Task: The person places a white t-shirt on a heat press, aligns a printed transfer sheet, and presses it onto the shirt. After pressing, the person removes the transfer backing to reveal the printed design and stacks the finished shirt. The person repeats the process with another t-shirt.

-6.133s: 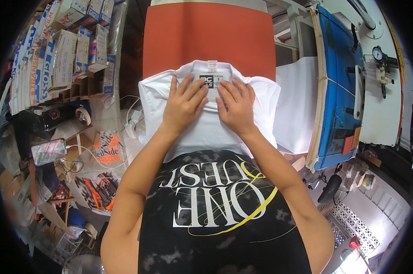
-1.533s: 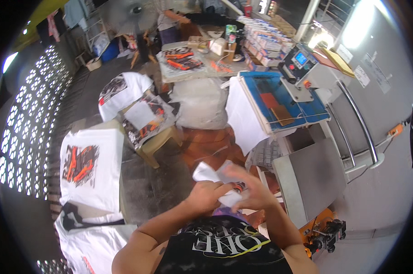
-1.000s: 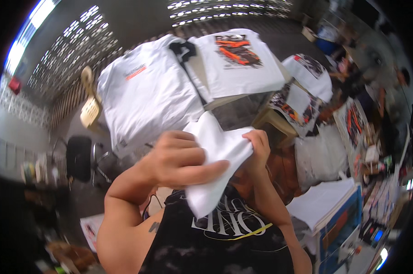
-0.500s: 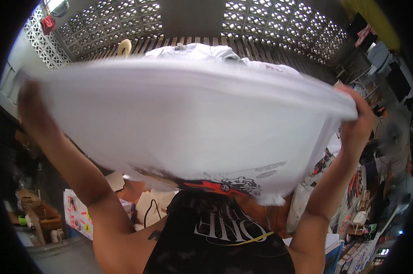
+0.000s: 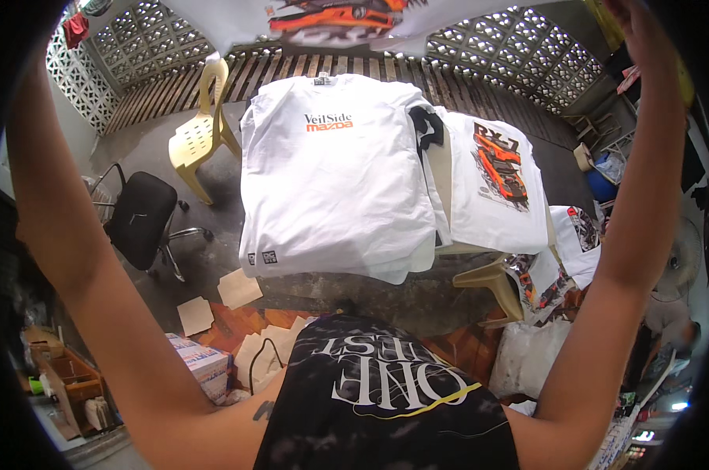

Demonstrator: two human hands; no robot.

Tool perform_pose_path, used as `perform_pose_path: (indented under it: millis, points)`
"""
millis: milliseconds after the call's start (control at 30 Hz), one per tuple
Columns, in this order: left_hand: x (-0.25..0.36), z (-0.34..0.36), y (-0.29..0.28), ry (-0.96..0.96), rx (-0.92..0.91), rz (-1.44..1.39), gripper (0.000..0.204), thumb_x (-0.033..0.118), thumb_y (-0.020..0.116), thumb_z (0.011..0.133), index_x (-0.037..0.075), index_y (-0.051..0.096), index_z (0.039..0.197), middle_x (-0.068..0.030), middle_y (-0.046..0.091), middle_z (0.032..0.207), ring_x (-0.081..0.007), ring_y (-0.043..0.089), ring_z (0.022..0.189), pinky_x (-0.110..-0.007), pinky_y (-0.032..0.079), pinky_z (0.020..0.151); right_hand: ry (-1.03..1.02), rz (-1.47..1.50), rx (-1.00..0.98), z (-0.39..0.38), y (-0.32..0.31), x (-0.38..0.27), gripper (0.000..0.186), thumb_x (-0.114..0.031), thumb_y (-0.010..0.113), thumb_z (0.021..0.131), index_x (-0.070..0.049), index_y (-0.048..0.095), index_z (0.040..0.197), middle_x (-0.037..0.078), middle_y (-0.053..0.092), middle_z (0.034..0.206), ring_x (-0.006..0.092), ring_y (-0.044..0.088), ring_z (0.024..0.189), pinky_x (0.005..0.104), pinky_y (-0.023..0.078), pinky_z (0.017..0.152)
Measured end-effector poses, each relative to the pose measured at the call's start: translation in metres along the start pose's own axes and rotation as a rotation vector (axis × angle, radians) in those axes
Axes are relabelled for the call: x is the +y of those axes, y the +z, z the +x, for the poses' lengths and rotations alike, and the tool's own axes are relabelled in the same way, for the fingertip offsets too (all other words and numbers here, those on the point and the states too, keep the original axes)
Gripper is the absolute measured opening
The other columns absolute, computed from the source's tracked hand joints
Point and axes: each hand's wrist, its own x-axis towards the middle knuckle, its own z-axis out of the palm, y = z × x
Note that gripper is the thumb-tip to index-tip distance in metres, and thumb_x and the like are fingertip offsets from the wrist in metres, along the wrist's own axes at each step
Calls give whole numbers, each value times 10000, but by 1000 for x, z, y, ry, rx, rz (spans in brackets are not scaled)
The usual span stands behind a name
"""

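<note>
A white T-shirt (image 5: 417, 27) with an orange car print hangs spread across the top of the view, raised high in front of me. Its upper part is cut off. My right hand (image 5: 632, 23) is at the top right edge, closed, with the shirt's edge running toward it; its fingertips are partly out of view. My left arm reaches up along the left side, and its hand is beyond the picture. Below the raised shirt, a stack of white T-shirts (image 5: 339, 188) lies flat, the top one with a small chest print. To its right lies another white T-shirt (image 5: 468, 180) with an orange car print.
A cream plastic chair (image 5: 197, 141) and a black office chair (image 5: 141, 219) stand left of the stack. Brown cardboard pieces (image 5: 241, 288) lie on the floor. More printed shirts (image 5: 578, 243) and a clear plastic bag (image 5: 531, 356) are at the right. A person bends at far right.
Both arms have swung up, lifting the white T-shirt from in front of my chest to the top of the view. The stack of shirts and the chairs behind it have come into sight.
</note>
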Motion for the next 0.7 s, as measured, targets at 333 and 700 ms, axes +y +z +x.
perform_pose_path:
  millis: [333, 700]
  points:
    - [-13, -259, -7, 26, -450, -287, 181, -50, 597, 842, 4, 723, 960, -138, 737, 994, -234, 716, 941, -326, 539, 836, -52, -473, -195, -285, 40, 193, 388, 96, 550, 718, -45, 719, 1037, 147, 742, 1023, 243, 703, 988, 314, 518, 896]
    - [127, -450, 57, -223, -1462, -351, 568, 216, 787, 797, 59, 618, 1316, -191, 638, 1295, -377, 598, 1192, -435, 459, 1038, 1141, -779, -932, -790, -113, 341, 446, -241, 661, 768, -11, 696, 1148, 228, 692, 1168, 391, 660, 1103, 453, 517, 970]
